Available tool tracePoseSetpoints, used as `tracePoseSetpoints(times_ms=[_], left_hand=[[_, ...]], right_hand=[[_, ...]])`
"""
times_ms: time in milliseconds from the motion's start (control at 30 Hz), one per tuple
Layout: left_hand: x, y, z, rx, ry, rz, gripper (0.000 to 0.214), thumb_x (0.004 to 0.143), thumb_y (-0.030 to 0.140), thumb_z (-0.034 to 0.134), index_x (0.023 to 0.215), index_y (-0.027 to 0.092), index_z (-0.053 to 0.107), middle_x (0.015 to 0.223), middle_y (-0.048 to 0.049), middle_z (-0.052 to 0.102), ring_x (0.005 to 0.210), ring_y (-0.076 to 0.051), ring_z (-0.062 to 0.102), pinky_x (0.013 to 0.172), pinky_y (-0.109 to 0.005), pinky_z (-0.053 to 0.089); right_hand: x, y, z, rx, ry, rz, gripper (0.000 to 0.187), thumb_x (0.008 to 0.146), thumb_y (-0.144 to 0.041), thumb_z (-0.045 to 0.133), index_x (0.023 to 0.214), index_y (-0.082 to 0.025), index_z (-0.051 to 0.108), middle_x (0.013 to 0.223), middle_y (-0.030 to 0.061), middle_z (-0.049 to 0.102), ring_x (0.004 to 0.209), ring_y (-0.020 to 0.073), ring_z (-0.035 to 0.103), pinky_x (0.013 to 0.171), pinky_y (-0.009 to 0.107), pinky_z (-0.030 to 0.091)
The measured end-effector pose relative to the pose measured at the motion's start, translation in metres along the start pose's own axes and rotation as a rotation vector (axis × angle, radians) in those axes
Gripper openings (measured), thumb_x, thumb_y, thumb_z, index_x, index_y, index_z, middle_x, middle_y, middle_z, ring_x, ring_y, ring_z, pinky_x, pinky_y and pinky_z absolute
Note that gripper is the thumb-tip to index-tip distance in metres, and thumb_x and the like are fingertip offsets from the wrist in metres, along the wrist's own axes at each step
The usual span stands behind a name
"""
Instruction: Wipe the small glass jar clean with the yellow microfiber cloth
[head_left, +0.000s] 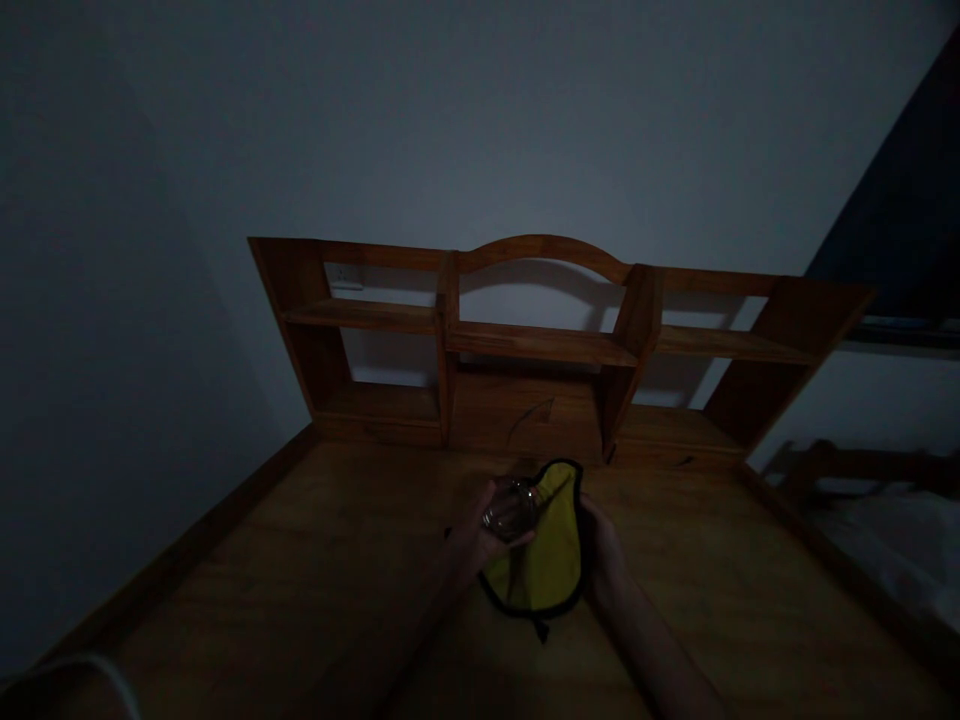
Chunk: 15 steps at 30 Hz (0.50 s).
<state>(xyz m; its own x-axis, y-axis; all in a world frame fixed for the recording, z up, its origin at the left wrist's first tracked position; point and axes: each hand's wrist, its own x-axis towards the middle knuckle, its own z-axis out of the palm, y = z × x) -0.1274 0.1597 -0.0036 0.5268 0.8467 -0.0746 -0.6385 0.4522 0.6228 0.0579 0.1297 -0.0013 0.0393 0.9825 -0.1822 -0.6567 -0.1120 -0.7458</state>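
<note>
In dim light, my left hand (480, 532) is closed around a small clear glass vessel (511, 510), tilted at the left side of a yellow pouch (553, 555); whether it is a cup or a jar I cannot tell. The pouch has a black edge and a short dark cord end at its near side. Its mouth gapes toward the glass. My right hand (602, 545) grips the pouch's right edge, with most of its fingers hidden behind the fabric.
A wooden desktop (360, 560) lies under both hands. Along its back stands a wooden shelf unit (544, 345) with several compartments, against a pale wall (480, 120). A pale curved strip (90, 662) shows at the lower left. A dark window (900, 220) is at the right.
</note>
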Motion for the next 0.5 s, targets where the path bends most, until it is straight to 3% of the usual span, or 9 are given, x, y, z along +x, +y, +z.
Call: tracePoseSetpoints(times_ms=[67, 167, 367, 500], left_hand=[[-0.001, -0.002, 0.002, 0.065, -0.003, 0.064, 0.045, 0.081, 0.034, 0.068, 0.12, 0.015, 0.058, 0.129, -0.0157, 0.057, 0.126, -0.037, 0.047, 0.094, -0.054, 0.046], [-0.001, -0.004, 0.004, 0.146, -0.049, 0.101, 0.049, 0.07, 0.013, 0.076, 0.116, 0.016, 0.061, 0.127, -0.0139, 0.059, 0.124, -0.037, 0.049, 0.097, -0.055, 0.044], [0.005, -0.011, -0.005, 0.168, -0.1, 0.164, 0.059, 0.064, 0.005, 0.075, 0.12, 0.018, 0.06, 0.139, -0.0127, 0.049, 0.133, -0.036, 0.04, 0.101, -0.052, 0.043], [0.006, -0.014, -0.01, 0.162, -0.08, 0.188, 0.061, 0.062, 0.005, 0.074, 0.119, 0.019, 0.059, 0.137, -0.0127, 0.051, 0.131, -0.035, 0.042, 0.102, -0.051, 0.043]], right_hand=[[0.001, -0.002, -0.002, 0.077, 0.079, 0.058, 0.023, 0.077, -0.034, 0.062, 0.087, -0.016, 0.073, 0.092, 0.0073, 0.073, 0.083, 0.0239, 0.067, 0.078, 0.034, 0.052], [0.003, -0.004, -0.006, 0.121, 0.15, 0.066, 0.02, 0.077, -0.03, 0.058, 0.079, -0.017, 0.072, 0.082, 0.0054, 0.073, 0.075, 0.0228, 0.066, 0.075, 0.034, 0.052], [0.003, -0.005, -0.007, 0.066, 0.127, 0.025, 0.019, 0.074, -0.032, 0.058, 0.078, -0.018, 0.07, 0.078, 0.005, 0.072, 0.075, 0.0254, 0.066, 0.076, 0.038, 0.051], [0.002, -0.004, -0.007, 0.059, 0.143, 0.039, 0.018, 0.074, -0.032, 0.058, 0.078, -0.018, 0.069, 0.077, 0.0048, 0.072, 0.073, 0.0243, 0.065, 0.074, 0.037, 0.051]])
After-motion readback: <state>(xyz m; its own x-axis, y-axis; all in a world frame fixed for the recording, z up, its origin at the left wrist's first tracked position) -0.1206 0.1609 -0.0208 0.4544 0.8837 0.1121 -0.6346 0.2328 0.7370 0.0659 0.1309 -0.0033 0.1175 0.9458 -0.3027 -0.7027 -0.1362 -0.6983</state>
